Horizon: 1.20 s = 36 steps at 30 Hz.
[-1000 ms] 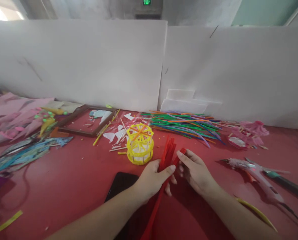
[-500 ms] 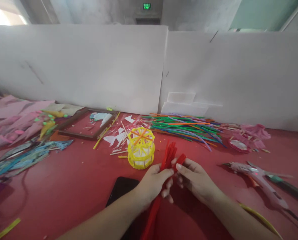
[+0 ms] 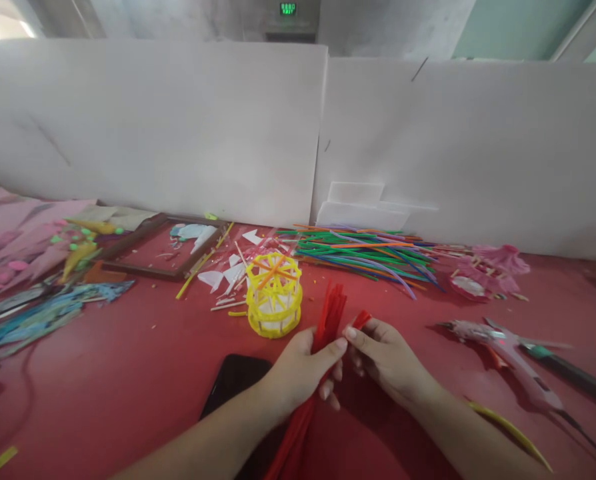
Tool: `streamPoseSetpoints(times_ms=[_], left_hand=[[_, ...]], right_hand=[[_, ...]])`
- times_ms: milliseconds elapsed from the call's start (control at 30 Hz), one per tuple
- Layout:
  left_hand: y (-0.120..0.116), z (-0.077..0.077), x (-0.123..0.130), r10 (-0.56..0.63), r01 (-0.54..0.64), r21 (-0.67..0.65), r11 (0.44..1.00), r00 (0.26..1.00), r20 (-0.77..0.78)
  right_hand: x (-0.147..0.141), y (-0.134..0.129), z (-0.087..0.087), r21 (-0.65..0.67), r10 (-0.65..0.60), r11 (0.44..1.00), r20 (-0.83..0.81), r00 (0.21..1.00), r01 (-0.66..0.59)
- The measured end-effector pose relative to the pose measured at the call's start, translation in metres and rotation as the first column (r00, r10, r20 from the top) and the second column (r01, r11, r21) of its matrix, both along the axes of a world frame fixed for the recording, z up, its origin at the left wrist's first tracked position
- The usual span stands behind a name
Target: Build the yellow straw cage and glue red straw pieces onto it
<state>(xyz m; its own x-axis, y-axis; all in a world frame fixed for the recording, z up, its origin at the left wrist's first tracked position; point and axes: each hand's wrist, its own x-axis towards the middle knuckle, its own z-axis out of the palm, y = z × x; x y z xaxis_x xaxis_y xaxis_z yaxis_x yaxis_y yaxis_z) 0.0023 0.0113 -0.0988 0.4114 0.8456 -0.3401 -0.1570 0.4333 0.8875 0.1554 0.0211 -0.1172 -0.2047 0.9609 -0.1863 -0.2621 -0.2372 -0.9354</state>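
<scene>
My left hand [image 3: 305, 367] is closed around a bundle of red pipe cleaners [image 3: 332, 312]. Their tips fan upward past my thumb, and the long ends run down toward the bottom edge. Close beside it, my right hand [image 3: 389, 357] pinches a smaller red bunch [image 3: 362, 319], also fuzzy pipe cleaners by its look; most of it is hidden by the fingers. The two thumbs nearly meet. Just beyond my left hand stands a round yellow pipe-cleaner frame [image 3: 278, 327] with spokes and orange strips on top.
A black phone [image 3: 235, 380] lies by my left forearm. At right are a pink glue gun [image 3: 513, 360] and a dark-handled tool [image 3: 573, 370]. Coloured pipe cleaners [image 3: 363, 253] lie behind, near white boards [image 3: 178, 133]. An empty brown frame [image 3: 143, 268] is at left.
The view has turned slightly, so the table things appear further left. Less of the red bunch shows above my right fingers. Both hands keep their grip.
</scene>
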Motion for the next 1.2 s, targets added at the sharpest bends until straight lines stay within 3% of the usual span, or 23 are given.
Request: streamPoseSetpoints(times_ms=[500,667,767,1000,1200], left_hand=[[0.004,-0.004,0.0,-0.012,0.013,-0.02,1.0,0.999,0.05],[0.003,-0.003,0.0,0.052,-0.052,0.02,0.998,0.998,0.026],[0.001,0.003,0.0,0.076,-0.075,-0.031,0.997,0.995,0.059],[-0.003,0.012,-0.004,-0.07,0.098,-0.113,0.989,0.971,0.227],[-0.003,0.013,-0.006,-0.146,0.215,-0.206,0.955,0.941,0.304]], right_hand=[[-0.002,0.008,0.008,-0.211,-0.261,0.952,-0.184,0.948,0.221],[-0.001,0.008,0.008,-0.213,-0.252,0.954,-0.185,0.95,0.212],[-0.001,0.007,0.006,-0.209,-0.23,0.959,-0.176,0.957,0.192],[-0.003,0.003,0.008,-0.136,-0.116,0.986,-0.165,0.979,0.094],[-0.001,0.001,-0.007,0.007,-0.034,0.999,-0.032,0.999,0.034]])
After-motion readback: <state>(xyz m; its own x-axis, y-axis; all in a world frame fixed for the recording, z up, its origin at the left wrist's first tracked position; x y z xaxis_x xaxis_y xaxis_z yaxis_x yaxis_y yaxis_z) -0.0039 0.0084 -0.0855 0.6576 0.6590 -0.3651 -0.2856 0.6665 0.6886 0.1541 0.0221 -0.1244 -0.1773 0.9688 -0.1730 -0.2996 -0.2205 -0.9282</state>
